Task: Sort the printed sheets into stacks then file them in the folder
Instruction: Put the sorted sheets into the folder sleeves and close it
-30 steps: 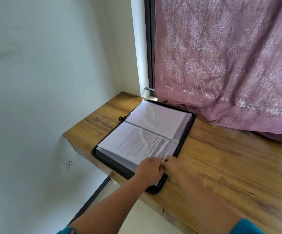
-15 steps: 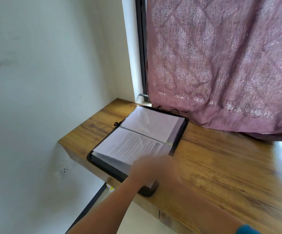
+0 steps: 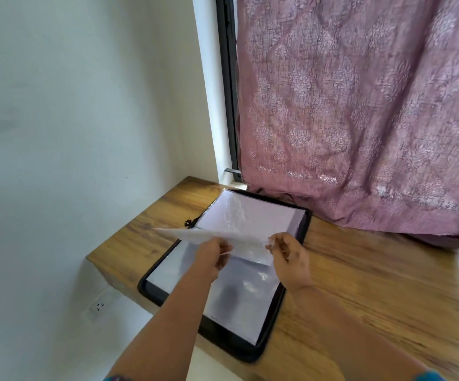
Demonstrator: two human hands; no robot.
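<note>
A clear plastic sleeve page (image 3: 223, 240) is held lifted above the open folder (image 3: 253, 350) by both hands. The left hand (image 3: 212, 257) is closed on the page's near edge, its grip a pinch of curled fingers and thumb around the plastic. The right hand (image 3: 289, 257) is closed on the page's right corner, the edge pinched between its fingertips (image 3: 273, 243). The page is raised at a tilt, its left end reaching out past the folder's left side, and it is seen mostly edge-on and blurred.

Beneath the hands, the black zip folder is laid open on the wooden bench (image 3: 374, 284), with pale sleeves shown on both halves; whether printed sheets sit inside them cannot be told. The folder's far half is placed just in front of the mauve patterned curtain (image 3: 360, 105), whose hem is draped onto the bench. A dark window frame (image 3: 227, 78) is seen left of the curtain, and a wall socket (image 3: 99, 306) is fixed below the bench's left end.
</note>
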